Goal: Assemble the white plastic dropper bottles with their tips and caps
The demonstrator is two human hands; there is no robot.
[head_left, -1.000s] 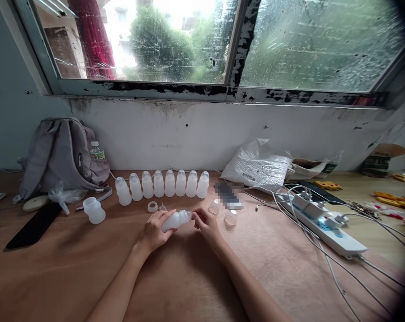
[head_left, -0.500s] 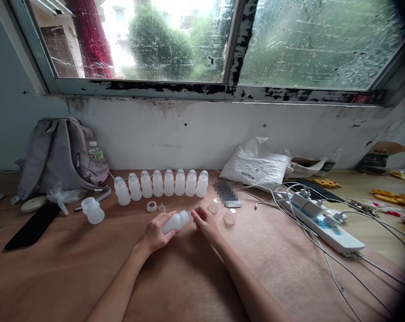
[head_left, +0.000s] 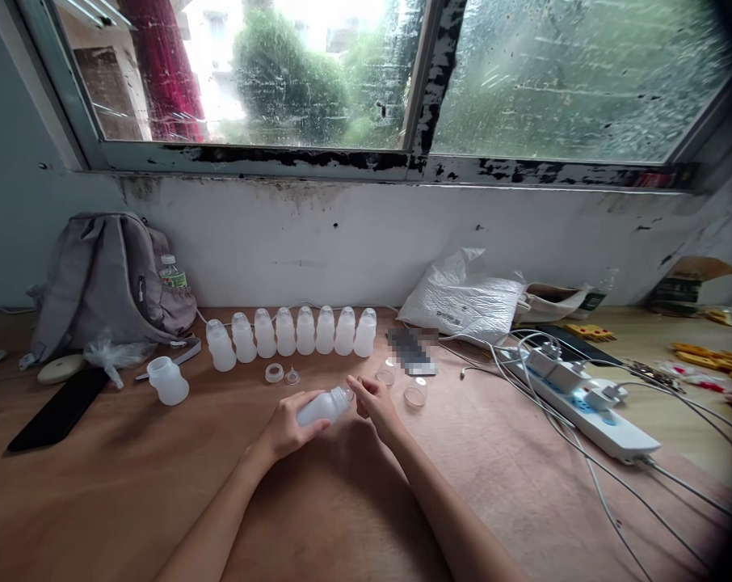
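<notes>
Left hand: our left hand (head_left: 287,427) is wrapped around the body of a small white plastic bottle (head_left: 323,406), which lies tilted, neck toward two o'clock, just above the wooden tabletop (head_left: 129,485).
Right hand: our right hand (head_left: 375,402) sits at the bottle's neck, fingertips (head_left: 355,389) pinched together just beside the mouth; whether they hold a small cap or insert we cannot tell.
Step in hand: we judge this to be fitting or turning something at the bottle mouth. To do it well, we would grip the body firmly without squeezing the soft wall, line the piece up squarely with the neck, and turn with the fingertips alone.
Bottle: translucent, milky, matte plastic; rounded shoulders, narrow neck, probably a little pliable.
Row of bottles: eight like ones (head_left: 293,331) stand upright with clear domed caps, at twelve o'clock from our hands, touching or nearly so.
Loose parts: a ring (head_left: 275,373) and a small clear cone-shaped piece (head_left: 292,376) at eleven o'clock; shallow clear lids (head_left: 414,395) at two o'clock.
Open bottle: a wider uncapped one (head_left: 168,380) stands at nine o'clock.
Surroundings: a grey fabric backpack (head_left: 108,279) at ten o'clock; a white power strip (head_left: 590,412) with tangled cables at three o'clock.
</notes>
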